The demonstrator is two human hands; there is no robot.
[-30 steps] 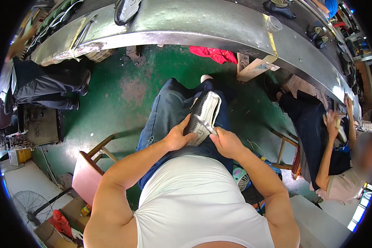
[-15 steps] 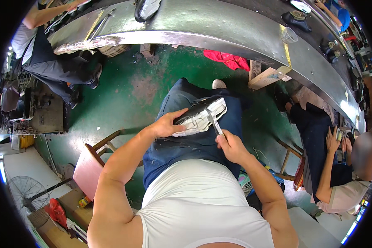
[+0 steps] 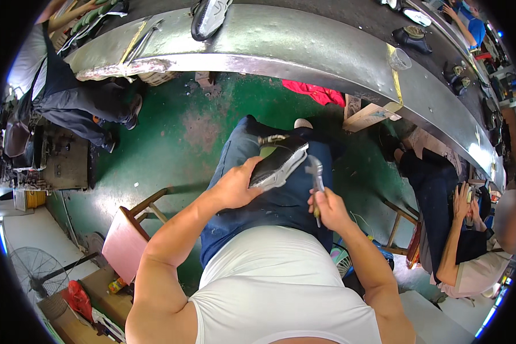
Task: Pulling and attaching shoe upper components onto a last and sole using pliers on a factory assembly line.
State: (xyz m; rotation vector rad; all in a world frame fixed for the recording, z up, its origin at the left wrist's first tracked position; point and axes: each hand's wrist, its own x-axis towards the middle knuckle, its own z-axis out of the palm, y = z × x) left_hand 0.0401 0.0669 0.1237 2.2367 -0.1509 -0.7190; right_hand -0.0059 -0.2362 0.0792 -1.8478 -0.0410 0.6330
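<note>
Over my lap, a black shoe (image 3: 273, 164) with a pale grey and white sole is held tilted, its sole side facing down toward me. My left hand (image 3: 236, 187) is closed round the near left end of the shoe. Inside its opening shows something greenish. Just right of the shoe, my right hand (image 3: 330, 210) grips silver metal pincers (image 3: 315, 170) by the handles, head pointing up. A small gap separates the pincers' head from the shoe's edge. My fingers hide part of the handles.
A metal-edged workbench (image 3: 281, 43) crosses ahead, with another shoe (image 3: 210, 18) on it and a clear cup (image 3: 400, 58) near its edge. One co-worker (image 3: 74, 92) stands at the left; another (image 3: 470, 246) sits at the right. A pink-seated stool (image 3: 124, 242) is beside my left arm.
The shoe has rolled, so its black upper shows more and its white side less. The pincers have come off the shoe and moved right, now more upright.
</note>
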